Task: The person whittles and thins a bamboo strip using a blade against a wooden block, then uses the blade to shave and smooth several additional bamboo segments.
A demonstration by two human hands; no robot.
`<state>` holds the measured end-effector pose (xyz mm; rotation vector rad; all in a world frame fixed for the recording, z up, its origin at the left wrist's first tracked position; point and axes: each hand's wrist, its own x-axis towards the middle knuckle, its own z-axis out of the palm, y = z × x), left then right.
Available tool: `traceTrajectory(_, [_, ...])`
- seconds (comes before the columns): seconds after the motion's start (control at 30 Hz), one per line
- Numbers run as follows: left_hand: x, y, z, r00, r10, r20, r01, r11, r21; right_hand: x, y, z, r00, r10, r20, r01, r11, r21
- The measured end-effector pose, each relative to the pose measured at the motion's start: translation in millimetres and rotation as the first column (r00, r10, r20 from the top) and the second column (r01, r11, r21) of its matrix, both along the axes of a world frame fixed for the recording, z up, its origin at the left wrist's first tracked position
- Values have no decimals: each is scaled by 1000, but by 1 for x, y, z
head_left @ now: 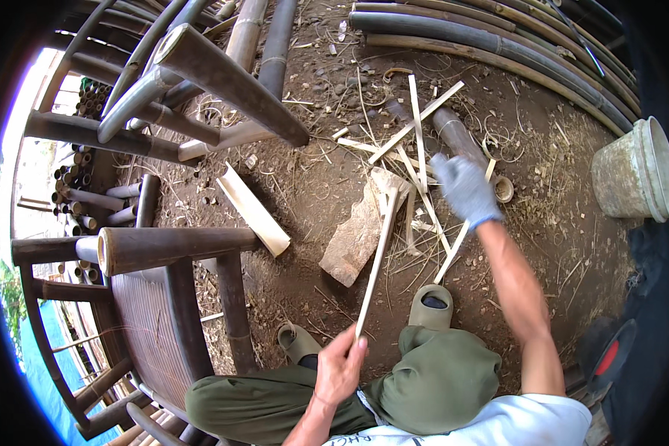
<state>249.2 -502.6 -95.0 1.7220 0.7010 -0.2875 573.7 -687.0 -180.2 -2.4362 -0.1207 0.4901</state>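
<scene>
The bare left hand [340, 368] is grasping the lower end of a pale, narrow, straight bamboo stick [377, 271], its fingers closing round it. The stick is slanting up and away from the hand, its far end overlapping the top of a tan, rough-edged, flat slab [353, 241] that is lying on the brown earth floor [297, 201]; whether the 2 are touching, I cannot tell. The right hand [464, 189], wearing a grey knitted glove with a blue cuff, is reaching over the floor to the right of the slab. A long, flat, pale bamboo strip [456, 249] is passing beneath it, and I cannot tell whether the fingers are grasping that strip or hanging free. Beyond the slab, several loose cream-coloured bamboo strips [416, 123] are crossing one another, and a dark, round bamboo length [453, 130] is lying just beside the glove. To the left of the slab, 1 pale, trough-shaped split bamboo piece [253, 212] is resting near a dark brown bamboo chair [175, 249]. A dirty white plastic bucket [624, 171] is standing at the far right.
</scene>
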Motion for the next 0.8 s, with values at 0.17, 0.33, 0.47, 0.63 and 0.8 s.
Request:
traceTrajectory(0.17, [27, 16, -8, 971, 238, 15, -208, 877, -432, -38, 11, 20, 968, 150, 203, -199, 947, 252])
traceTrajectory(0.33, [85, 15, 0, 958, 280, 60, -225, 866, -447, -120, 29, 41, 817, 419, 397, -527, 821, 220])
traceTrajectory(0.47, [80, 8, 2, 963, 258, 71, -212, 898, -386, -125, 34, 26, 799, 401, 448, -527, 826, 199])
traceTrajectory(0.63, [65, -4, 13, 983, 181, 36, -156, 921, -358, -90, 27, 23, 894, 241, 377, -309, 942, 132])
traceTrajectory(0.8, [37, -2, 8, 983, 184, 14, -162, 896, -414, -55, 19, 6, 875, 275, 399, -290, 957, -26])
